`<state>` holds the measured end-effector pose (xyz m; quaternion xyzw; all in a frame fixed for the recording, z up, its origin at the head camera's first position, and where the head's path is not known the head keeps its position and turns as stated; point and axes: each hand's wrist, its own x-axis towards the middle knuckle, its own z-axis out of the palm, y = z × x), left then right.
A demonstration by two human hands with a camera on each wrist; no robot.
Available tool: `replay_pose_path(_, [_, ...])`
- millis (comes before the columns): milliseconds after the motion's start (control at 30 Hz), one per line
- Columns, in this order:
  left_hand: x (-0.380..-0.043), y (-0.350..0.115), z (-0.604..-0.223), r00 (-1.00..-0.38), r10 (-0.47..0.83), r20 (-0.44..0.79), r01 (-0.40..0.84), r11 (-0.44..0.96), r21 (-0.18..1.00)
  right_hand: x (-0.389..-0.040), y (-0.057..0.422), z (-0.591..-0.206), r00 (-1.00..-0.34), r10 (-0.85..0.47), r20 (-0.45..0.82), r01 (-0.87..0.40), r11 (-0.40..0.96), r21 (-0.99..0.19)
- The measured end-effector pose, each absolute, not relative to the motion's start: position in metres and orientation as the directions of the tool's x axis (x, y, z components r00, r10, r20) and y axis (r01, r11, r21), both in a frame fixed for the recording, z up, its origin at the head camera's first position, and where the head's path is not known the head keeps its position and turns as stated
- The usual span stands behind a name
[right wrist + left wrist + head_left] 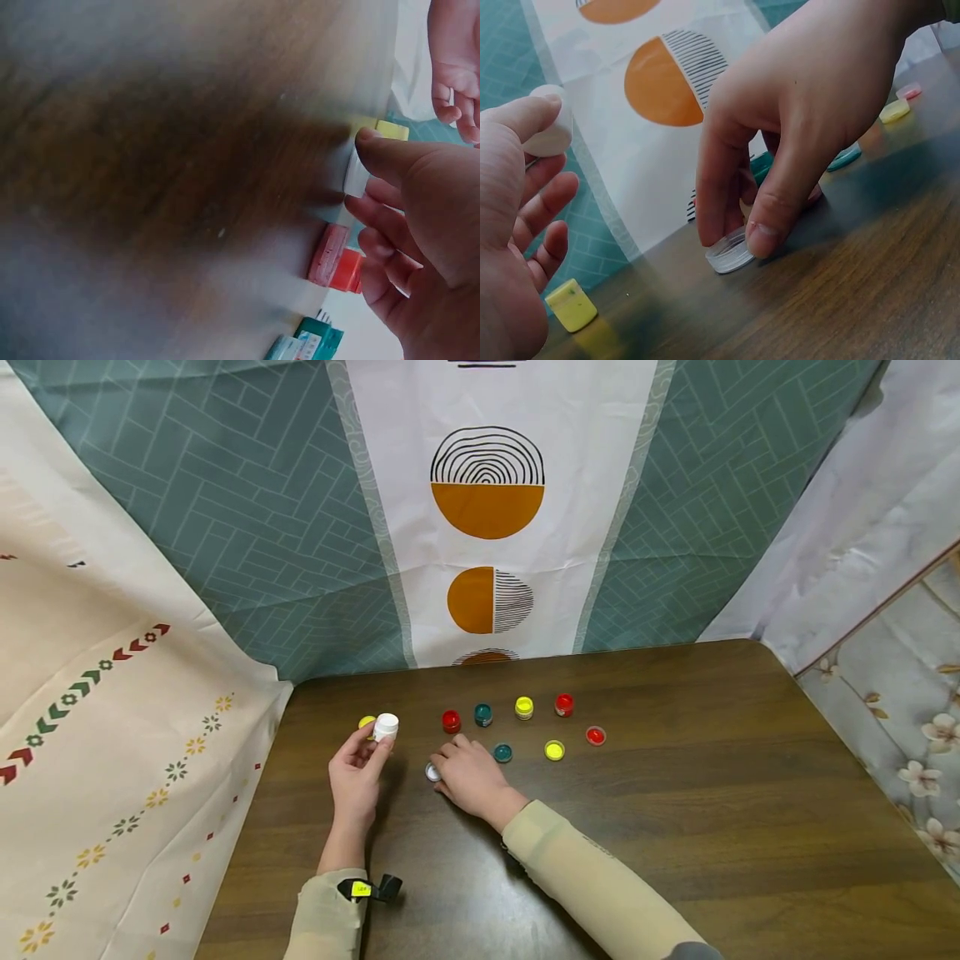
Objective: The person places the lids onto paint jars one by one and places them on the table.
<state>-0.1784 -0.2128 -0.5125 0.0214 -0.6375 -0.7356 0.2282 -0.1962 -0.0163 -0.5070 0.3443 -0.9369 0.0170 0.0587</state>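
My left hand (355, 783) holds a small white paint jar (386, 725) raised over the left part of the table, thumb on one side and fingers on the other. On the tabletop, my right hand (471, 779) pinches a round, clear-rimmed white lid (730, 255) between thumb and fingertips. The lid lies at or very near the wood. Just behind the left hand stands a yellow paint jar (572, 306), partly hidden in the head view. Beyond the right hand are a red paint jar (451, 721) and a dark teal paint jar (483, 715).
Farther right stand another yellow jar (524, 707) and another red jar (564, 705). In front of the jars lie a teal lid (502, 752), a yellow lid (554, 750) and a red lid (596, 736). Patterned cloths hang behind and beside the brown wooden table (712, 793).
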Motion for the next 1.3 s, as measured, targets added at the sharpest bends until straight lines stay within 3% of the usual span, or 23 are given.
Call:
replay_pose_path(433, [-0.178,-0.211,-0.511,-0.901,-0.351,0.255,0.298,-0.073,0.952,-0.195,-0.017,-0.506,-0.761,-0.629,0.158,-0.633,0.774,0.031])
replay_pose_path(633, [-0.179,-0.211,-0.512,-0.9,-0.352,0.256,0.296,-0.063,0.953,-0.194,-0.012,-0.504,-0.769,-0.62,0.156,-0.632,0.775,-0.034])
replay_pose_path(800, [-0.178,-0.209,-0.514,-0.907,-0.333,0.258,0.296,-0.07,0.953,-0.189,0.005,-0.502,-0.783,-0.597,0.177,-0.622,0.759,-0.191])
replay_pose_path(933, [-0.177,-0.207,-0.512,-0.911,-0.306,0.275,0.313,-0.08,0.946,-0.185,0.025,-0.496,-0.818,-0.539,0.201,-0.571,0.722,-0.39])
replay_pose_path(1133, [-0.175,-0.203,-0.509,-0.925,-0.261,0.276,0.303,-0.068,0.951,-0.189,0.067,-0.49,-0.923,-0.347,0.168,-0.364,0.638,-0.679])
replay_pose_path(1300, [-0.174,-0.199,-0.504,-0.928,-0.241,0.282,0.309,-0.078,0.948,-0.191,0.107,-0.484,-0.972,-0.175,0.156,-0.225,0.51,-0.83])
